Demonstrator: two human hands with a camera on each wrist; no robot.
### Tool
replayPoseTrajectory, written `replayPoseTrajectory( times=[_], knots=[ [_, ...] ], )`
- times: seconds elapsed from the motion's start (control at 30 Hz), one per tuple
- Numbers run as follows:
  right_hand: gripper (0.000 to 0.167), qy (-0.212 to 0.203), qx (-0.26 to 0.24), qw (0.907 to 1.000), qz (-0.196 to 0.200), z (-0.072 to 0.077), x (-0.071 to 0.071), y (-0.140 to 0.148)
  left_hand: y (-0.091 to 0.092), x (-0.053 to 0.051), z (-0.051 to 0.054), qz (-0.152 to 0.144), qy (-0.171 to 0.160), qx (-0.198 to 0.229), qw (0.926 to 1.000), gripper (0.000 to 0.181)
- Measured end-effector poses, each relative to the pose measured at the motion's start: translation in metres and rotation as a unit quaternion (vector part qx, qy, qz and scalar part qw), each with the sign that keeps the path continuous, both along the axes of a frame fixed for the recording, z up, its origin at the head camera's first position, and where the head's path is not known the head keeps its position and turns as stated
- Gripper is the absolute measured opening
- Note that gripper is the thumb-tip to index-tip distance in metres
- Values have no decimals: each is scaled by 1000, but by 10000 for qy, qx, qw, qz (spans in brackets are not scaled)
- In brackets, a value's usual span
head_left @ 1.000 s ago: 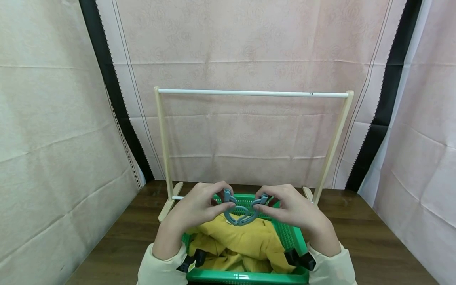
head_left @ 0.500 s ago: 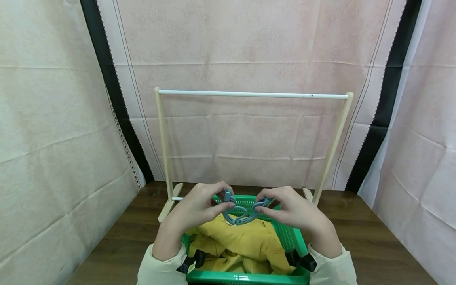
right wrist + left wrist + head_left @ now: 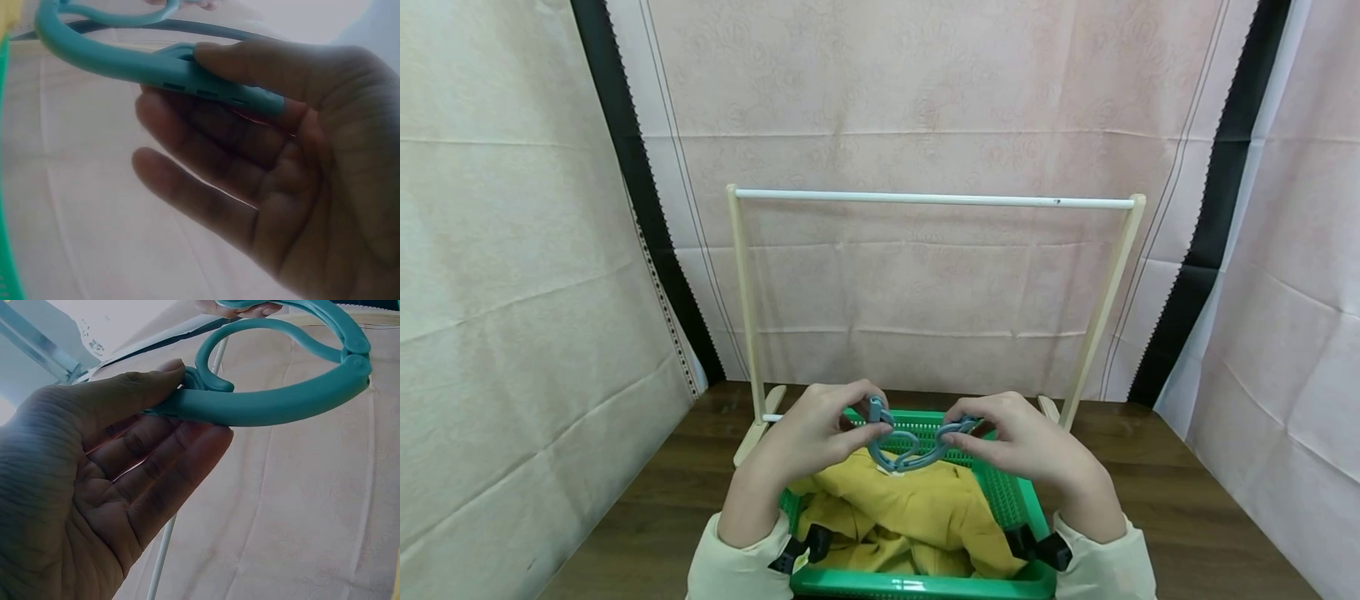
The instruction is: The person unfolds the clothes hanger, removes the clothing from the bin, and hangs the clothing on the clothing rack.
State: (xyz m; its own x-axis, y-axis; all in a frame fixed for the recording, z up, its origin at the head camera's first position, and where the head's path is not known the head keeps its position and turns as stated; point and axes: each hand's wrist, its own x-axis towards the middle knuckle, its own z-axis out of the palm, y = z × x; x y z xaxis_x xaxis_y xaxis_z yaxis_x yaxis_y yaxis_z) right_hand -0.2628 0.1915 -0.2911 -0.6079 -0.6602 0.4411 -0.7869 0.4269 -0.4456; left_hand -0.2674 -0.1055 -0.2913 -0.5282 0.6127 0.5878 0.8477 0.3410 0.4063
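Note:
Above the basket, a blue-green folding clothes hanger (image 3: 901, 466) is held between both hands, its two curved arms meeting at a hinge. My left hand (image 3: 827, 427) pinches the left arm's end between thumb and fingers. The left wrist view shows that thumb on top of the hanger (image 3: 281, 405) and fingertips beneath. My right hand (image 3: 1018, 440) pinches the other end; in the right wrist view slots line that hanger arm (image 3: 112, 65). Below lies a crumpled yellow garment (image 3: 917, 510) inside a green basket (image 3: 925, 586).
Behind the basket stands a drying rack with a white crossbar (image 3: 925, 198) and cream side posts (image 3: 745, 292). The dark wooden table (image 3: 1165, 500) extends to both sides. Pale curtains (image 3: 925, 100) enclose the back and sides.
My right hand has shifted slightly to the right and its end of the hanger has swung flatter, so the arms spread a little wider. The left hand has hardly moved.

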Motion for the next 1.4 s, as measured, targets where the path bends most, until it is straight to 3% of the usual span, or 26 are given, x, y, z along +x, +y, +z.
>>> replayPoseTrajectory(
  times=[0.23, 0.53, 0.87, 1.4],
  knots=[
    [9, 24, 36, 10000, -33, -1, -1, 4, -1, 0, 0, 22, -14, 29, 10000, 13],
    [8, -242, 53, 9997, -11, -1, -1, 5, -2, 0, -1, 23, -17, 35, 10000, 13],
    [7, -230, 77, 9997, -54, -1, -1, 5, -2, -2, -1, -206, 191, 23, 9996, 14],
    [7, -570, 321, 9978, -132, 1, 1, 2, -2, -4, -3, -491, 437, 141, 9977, 17]
  ],
)
